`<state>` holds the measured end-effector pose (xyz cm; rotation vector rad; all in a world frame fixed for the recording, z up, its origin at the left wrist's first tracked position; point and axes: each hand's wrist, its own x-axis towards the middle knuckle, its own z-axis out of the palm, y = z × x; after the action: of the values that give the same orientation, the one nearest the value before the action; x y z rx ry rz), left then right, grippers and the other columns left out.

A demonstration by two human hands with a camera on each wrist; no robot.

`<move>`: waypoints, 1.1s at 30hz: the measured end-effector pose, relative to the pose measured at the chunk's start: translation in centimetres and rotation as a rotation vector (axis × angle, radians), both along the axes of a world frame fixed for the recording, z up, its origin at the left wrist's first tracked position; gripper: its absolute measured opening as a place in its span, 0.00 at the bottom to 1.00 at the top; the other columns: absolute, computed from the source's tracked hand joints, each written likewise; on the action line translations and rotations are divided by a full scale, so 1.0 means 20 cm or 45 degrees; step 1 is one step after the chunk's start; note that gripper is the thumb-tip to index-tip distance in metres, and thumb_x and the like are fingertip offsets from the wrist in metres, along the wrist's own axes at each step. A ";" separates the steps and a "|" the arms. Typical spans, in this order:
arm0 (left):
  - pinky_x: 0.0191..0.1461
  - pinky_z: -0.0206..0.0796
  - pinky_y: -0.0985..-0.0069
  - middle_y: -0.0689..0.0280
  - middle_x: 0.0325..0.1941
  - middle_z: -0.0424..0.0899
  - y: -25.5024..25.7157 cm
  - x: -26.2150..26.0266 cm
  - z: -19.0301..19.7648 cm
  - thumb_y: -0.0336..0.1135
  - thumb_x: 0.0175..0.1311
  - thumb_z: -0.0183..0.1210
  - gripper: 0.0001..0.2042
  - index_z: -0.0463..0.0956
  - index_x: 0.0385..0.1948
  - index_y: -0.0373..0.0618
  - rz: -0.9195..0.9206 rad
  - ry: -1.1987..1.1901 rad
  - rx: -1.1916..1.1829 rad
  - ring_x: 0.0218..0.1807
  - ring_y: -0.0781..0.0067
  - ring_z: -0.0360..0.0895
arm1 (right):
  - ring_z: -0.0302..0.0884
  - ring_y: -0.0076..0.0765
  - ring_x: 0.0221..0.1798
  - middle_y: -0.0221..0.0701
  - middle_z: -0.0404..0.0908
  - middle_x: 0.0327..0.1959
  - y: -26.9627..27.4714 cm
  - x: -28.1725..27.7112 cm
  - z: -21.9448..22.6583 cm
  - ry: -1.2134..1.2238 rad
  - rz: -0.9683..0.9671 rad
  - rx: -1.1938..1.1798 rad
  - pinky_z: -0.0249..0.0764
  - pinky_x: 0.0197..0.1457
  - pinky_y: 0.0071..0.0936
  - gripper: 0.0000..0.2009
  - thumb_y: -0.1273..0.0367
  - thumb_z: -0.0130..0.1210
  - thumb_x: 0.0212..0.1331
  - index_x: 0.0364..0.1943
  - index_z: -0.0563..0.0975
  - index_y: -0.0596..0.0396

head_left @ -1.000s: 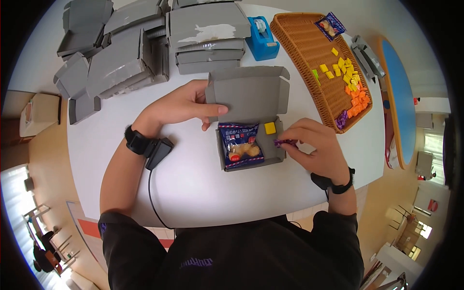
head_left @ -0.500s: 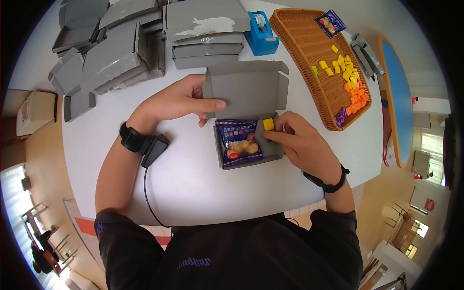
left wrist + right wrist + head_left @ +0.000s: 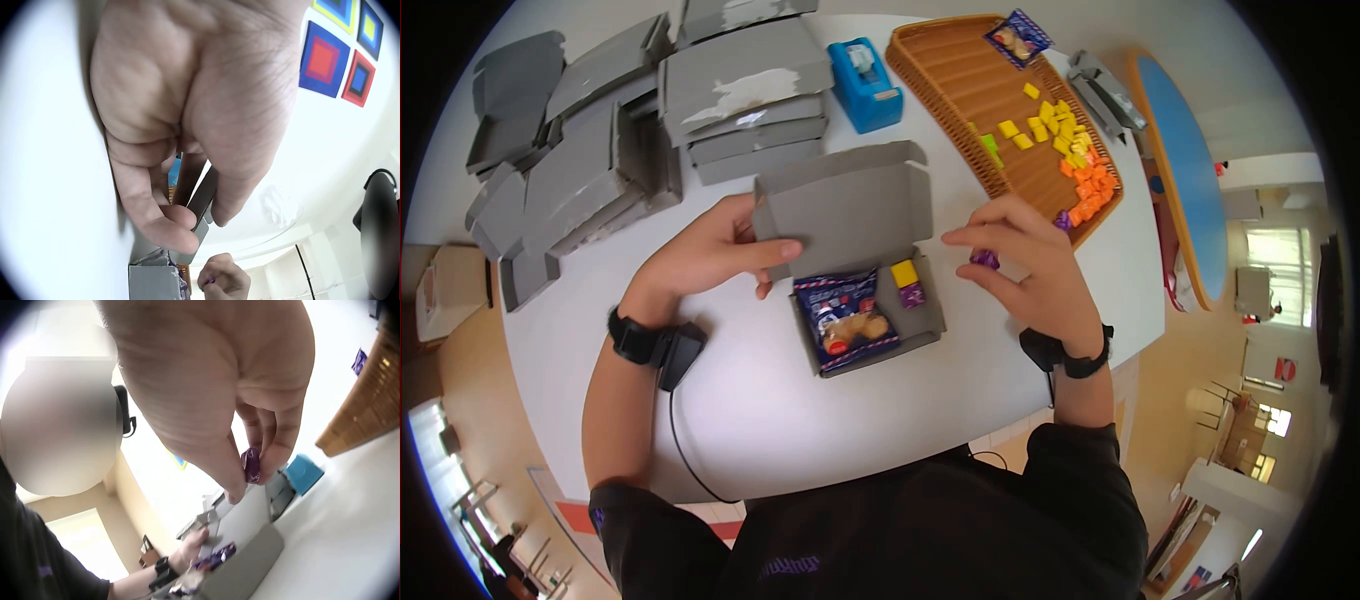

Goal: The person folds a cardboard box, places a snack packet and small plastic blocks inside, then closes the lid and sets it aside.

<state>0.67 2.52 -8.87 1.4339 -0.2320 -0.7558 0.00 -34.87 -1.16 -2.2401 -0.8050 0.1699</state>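
Note:
A small grey cardboard box (image 3: 930, 328) stands with its lid (image 3: 850, 215) raised. Inside lie a blue snack packet (image 3: 845, 318), a yellow square piece (image 3: 905, 273) and, just below that, a purple-wrapped candy (image 3: 912, 295). My left hand (image 3: 705, 245) grips the lid's left edge between thumb and fingers; the left wrist view shows the thumb (image 3: 231, 197) on one face and curled fingers on the other. To the right of the box, my right hand (image 3: 1035, 265) pinches another purple-wrapped candy (image 3: 251, 465) between thumb and fingertips.
A wicker basket (image 3: 940, 95) at the back right holds yellow, orange, green and purple pieces and a snack packet (image 3: 1017, 40). Grey boxes (image 3: 745, 75) are stacked at the back left, beside a blue tape dispenser (image 3: 865, 85). More grey cardboard (image 3: 1105, 95) lies beyond the basket.
My right hand reached into the box, then drew back right with a purple candy in its fingers. A purple candy now lies below the yellow piece. The left hand keeps holding the lid.

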 end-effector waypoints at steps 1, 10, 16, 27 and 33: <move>0.34 0.80 0.77 0.65 0.40 0.87 0.00 0.00 0.00 0.38 0.78 0.69 0.23 0.75 0.66 0.34 0.004 0.015 -0.001 0.29 0.77 0.83 | 0.83 0.32 0.46 0.32 0.82 0.47 -0.05 0.05 0.03 -0.051 -0.060 0.025 0.80 0.50 0.30 0.15 0.81 0.70 0.60 0.51 0.89 0.55; 0.34 0.80 0.75 0.64 0.41 0.87 -0.01 -0.01 0.00 0.36 0.78 0.68 0.21 0.75 0.64 0.34 0.058 0.029 -0.005 0.29 0.74 0.83 | 0.86 0.25 0.41 0.29 0.92 0.40 -0.58 0.32 -0.04 0.204 -0.362 -0.290 0.82 0.49 0.27 0.09 0.75 0.66 0.71 0.52 0.89 0.56; 0.34 0.80 0.76 0.65 0.39 0.86 -0.01 0.00 0.01 0.37 0.78 0.68 0.21 0.76 0.64 0.35 0.020 0.015 0.006 0.29 0.75 0.83 | 0.88 0.31 0.47 0.33 0.92 0.45 -0.48 0.35 -0.05 0.158 -0.402 -0.084 0.82 0.56 0.28 0.11 0.74 0.63 0.74 0.57 0.87 0.59; 0.35 0.79 0.76 0.65 0.38 0.86 -0.02 -0.01 -0.01 0.40 0.79 0.68 0.22 0.76 0.65 0.34 0.015 -0.056 -0.005 0.30 0.78 0.83 | 0.84 0.47 0.49 0.40 0.82 0.49 -0.24 0.47 -0.08 -0.280 -0.027 -0.383 0.80 0.54 0.40 0.15 0.81 0.64 0.62 0.53 0.84 0.60; 0.34 0.79 0.75 0.63 0.42 0.87 -0.01 -0.01 0.01 0.40 0.78 0.68 0.25 0.73 0.68 0.34 -0.007 -0.083 0.030 0.31 0.76 0.83 | 0.80 0.30 0.34 0.32 0.82 0.33 -0.23 0.41 -0.03 -0.115 -0.307 -0.307 0.77 0.40 0.28 0.09 0.79 0.69 0.62 0.42 0.81 0.60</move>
<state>0.48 2.23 -8.64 1.4819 -0.2780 -0.7187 8.27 -39.48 -1.78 -2.5669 -0.5783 0.0522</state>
